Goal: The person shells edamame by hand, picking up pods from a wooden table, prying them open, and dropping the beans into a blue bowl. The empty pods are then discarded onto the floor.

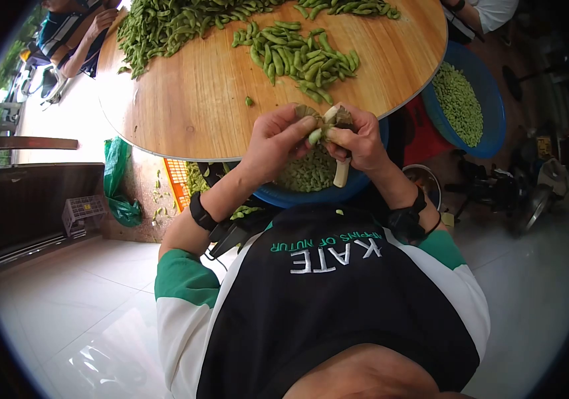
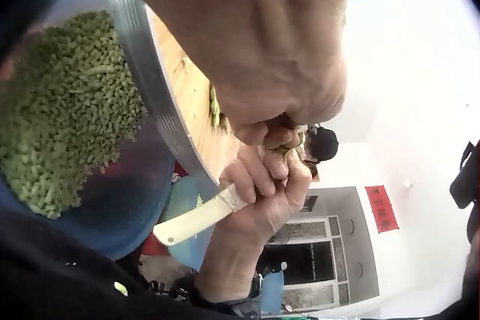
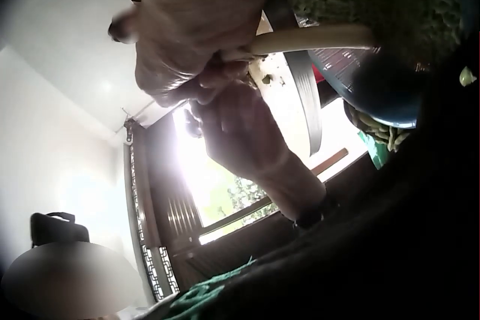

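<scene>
Both hands meet over the near edge of the round table. My left hand (image 1: 276,136) pinches a pale green soybean pod (image 1: 316,135) between thumb and fingers. Against the pod's other side presses the thumb of my right hand (image 1: 366,141). Curled right fingers also grip a cream-handled knife (image 1: 341,173); its handle (image 2: 196,219) sticks out below the fist and its blade is hidden. Brownish wrap-like pieces show at the fingertips. Directly under the hands, a blue basin (image 1: 338,197) holds shelled green beans (image 1: 308,174).
Loose pods (image 1: 298,56) lie on the wooden table (image 1: 185,113), with a large heap (image 1: 165,30) farther back. To the right stands another blue basin (image 1: 494,106) of shelled beans. An orange crate (image 1: 177,181) and a green bag (image 1: 118,183) are at left. Other people sit across the table.
</scene>
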`<state>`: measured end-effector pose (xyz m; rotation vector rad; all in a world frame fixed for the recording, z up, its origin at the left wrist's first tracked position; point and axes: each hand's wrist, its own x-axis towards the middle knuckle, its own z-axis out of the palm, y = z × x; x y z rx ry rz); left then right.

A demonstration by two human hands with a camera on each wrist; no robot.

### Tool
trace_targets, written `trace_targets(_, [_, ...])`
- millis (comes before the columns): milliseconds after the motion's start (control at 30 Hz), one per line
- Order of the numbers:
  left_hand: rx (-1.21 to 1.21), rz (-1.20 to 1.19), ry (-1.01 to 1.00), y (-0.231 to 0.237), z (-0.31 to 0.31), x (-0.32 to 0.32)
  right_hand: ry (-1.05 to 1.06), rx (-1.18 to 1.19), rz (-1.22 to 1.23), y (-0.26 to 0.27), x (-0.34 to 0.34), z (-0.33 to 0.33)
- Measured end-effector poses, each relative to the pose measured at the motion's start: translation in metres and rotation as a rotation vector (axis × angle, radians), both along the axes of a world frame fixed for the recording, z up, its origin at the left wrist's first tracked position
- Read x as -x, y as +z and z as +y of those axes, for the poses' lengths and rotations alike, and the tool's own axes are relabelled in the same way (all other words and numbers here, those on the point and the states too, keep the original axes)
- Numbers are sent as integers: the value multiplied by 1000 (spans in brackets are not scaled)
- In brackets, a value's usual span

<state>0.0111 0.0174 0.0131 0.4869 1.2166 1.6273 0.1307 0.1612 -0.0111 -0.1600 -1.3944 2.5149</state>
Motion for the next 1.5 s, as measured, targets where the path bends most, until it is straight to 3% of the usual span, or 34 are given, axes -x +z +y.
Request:
trace_targets(100, [50,141,-86,0,-2,6,67,-163,-61,-1,-3,5])
trace_targets(167, [32,120,-108,-1,-4,5,-12,-344,-70,2,-5,0])
trace_targets(300, [43,41,-110,-2,-7,3,-91,-345,-100,-6,-5,-8])
trace_targets(367, [61,23,-100,-7,-7,3,-181,-611,-74,-11,-5,-9])
trace_targets(400, [77,9,-89,-9,-8,4,-179,-611,-72,-8,-5,-10])
trace_targets(467, [63,40,-66,-11,-8,3,-268,-963,31,1,-5,-14])
trace_targets(700, [-40,-1,50,-8,-3,-14,-289,-939,40,2,-10,-16])
trace_targets(867, [-45,55,30,-27,2,-13,-356,-1181,171,-2,-11,-18])
trace_targets(1000, [24,174,31,-21,4,-15,-316,-1091,96,3,-14,-10])
trace_targets(1067, [21,240,22,-19,2,-11,-213,-865,-127,6,-17,-4])
trace_targets(1233, [28,281,-17,-10,-1,-8,-183,-716,-178,1,-13,-5])
trace_targets(1333, [174,259,-67,-5,-9,-10,-209,-672,-163,3,-8,-10])
trace_targets(1400, [59,392,13,-9,-13,-16,34,-362,-337,11,-6,-9])
trace_targets(1467, [100,400,32,-8,-21,-6,73,-344,-307,12,-2,-17])
trace_targets(1500, [102,813,67,-7,-24,1,109,-326,-282,11,0,-19])
